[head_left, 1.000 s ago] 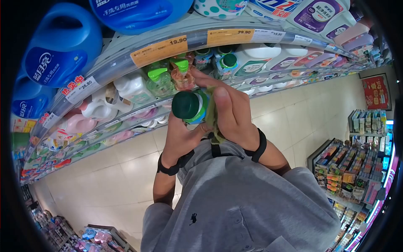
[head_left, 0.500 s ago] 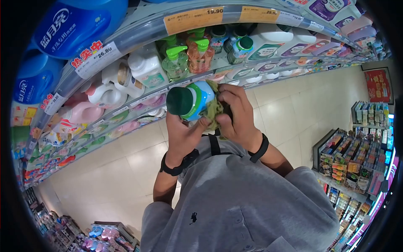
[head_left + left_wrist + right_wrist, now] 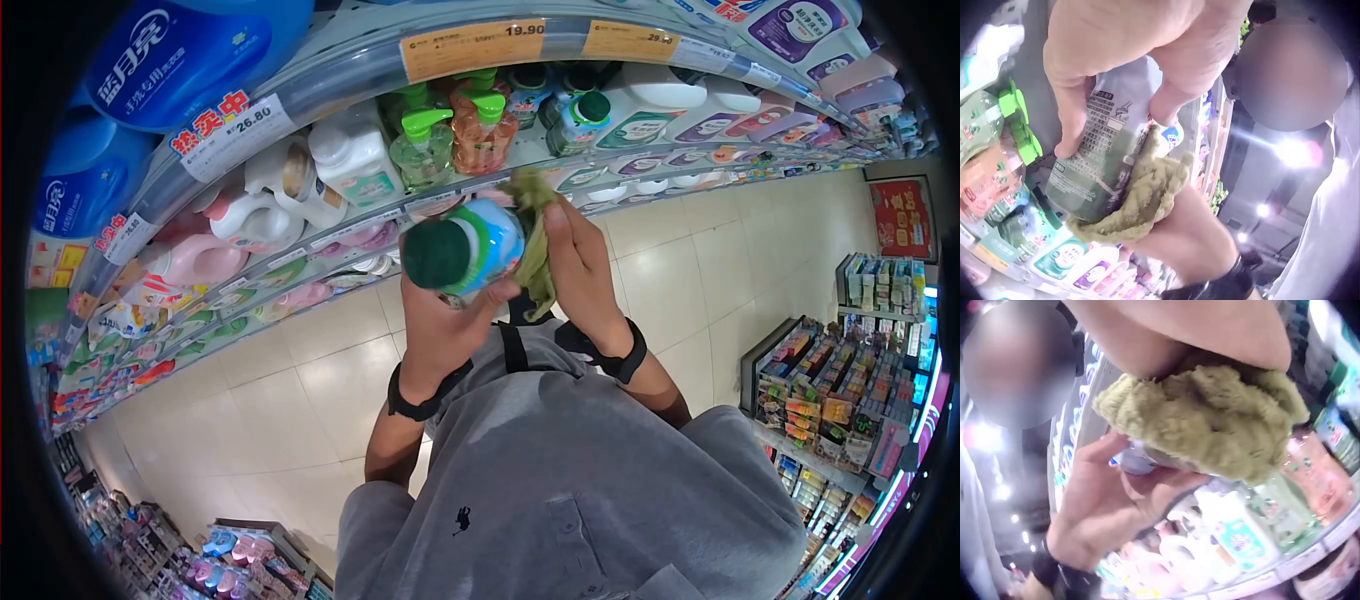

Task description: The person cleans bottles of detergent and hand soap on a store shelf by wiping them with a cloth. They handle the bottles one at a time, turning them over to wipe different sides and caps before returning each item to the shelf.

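Note:
A bottle with a dark green cap (image 3: pixel 437 255) and a blue-and-green label (image 3: pixel 497 238) is held before the shelf by my left hand (image 3: pixel 440 335). In the left wrist view, thumb and fingers grip both sides of the bottle (image 3: pixel 1100 140), and small printed text shows on its back. My right hand (image 3: pixel 583 275) holds a fluffy olive-green cloth (image 3: pixel 537 240) against the bottle's side, away from the cap. Seen from the right wrist, the bunched cloth (image 3: pixel 1204 422) hides most of the bottle and lies under the right hand (image 3: pixel 1210 328).
Pump bottles (image 3: pixel 483 130), white jugs (image 3: pixel 355 160) and a similar green-capped bottle (image 3: pixel 580 120) stand on the shelf in front. Its upper edge carries price tags (image 3: pixel 475 48); large blue jugs (image 3: pixel 180 60) stand above. A display rack (image 3: pixel 830 380) stands at the right on the tiled floor.
The bottle came away from the shelf front and tipped over, its cap toward the left. The right fingers, curled into the cloth half a second ago, now lie straighter along it.

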`<control>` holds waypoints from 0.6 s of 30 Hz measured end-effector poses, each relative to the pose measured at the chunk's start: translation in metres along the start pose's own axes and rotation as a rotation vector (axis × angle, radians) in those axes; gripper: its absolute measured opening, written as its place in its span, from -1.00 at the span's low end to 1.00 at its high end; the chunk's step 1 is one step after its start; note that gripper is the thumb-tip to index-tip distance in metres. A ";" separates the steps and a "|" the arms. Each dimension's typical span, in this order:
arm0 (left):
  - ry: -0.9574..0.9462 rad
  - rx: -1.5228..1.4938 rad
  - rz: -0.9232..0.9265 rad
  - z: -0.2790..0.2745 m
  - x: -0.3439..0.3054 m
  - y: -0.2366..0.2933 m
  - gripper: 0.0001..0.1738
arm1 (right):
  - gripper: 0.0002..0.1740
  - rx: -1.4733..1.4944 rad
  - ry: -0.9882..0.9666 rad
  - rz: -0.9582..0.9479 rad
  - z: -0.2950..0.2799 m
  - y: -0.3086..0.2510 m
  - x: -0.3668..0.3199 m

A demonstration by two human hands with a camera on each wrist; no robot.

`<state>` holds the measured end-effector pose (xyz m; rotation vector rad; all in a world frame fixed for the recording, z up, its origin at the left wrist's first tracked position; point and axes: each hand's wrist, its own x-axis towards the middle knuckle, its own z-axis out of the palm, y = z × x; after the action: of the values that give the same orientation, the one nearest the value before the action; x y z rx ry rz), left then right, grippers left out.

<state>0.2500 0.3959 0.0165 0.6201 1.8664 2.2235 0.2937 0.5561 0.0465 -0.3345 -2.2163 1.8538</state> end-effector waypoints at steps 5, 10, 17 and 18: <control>-0.066 0.224 0.115 0.008 0.009 -0.005 -0.14 | -0.55 0.074 -0.066 -0.227 -0.004 -0.029 0.007; -0.037 0.236 0.240 0.025 0.019 0.005 -0.13 | -0.53 -0.179 -0.063 -0.441 -0.043 0.002 0.026; 0.014 0.000 0.046 0.042 0.025 -0.001 -0.07 | -0.49 0.707 -0.009 0.248 -0.069 0.044 0.038; 0.008 0.049 0.044 0.048 0.030 0.006 -0.06 | -0.49 0.787 -0.016 0.297 -0.073 0.043 0.042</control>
<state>0.2441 0.4493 0.0344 0.6676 1.9350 2.2167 0.2779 0.6447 0.0183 -0.4993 -1.3181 2.6899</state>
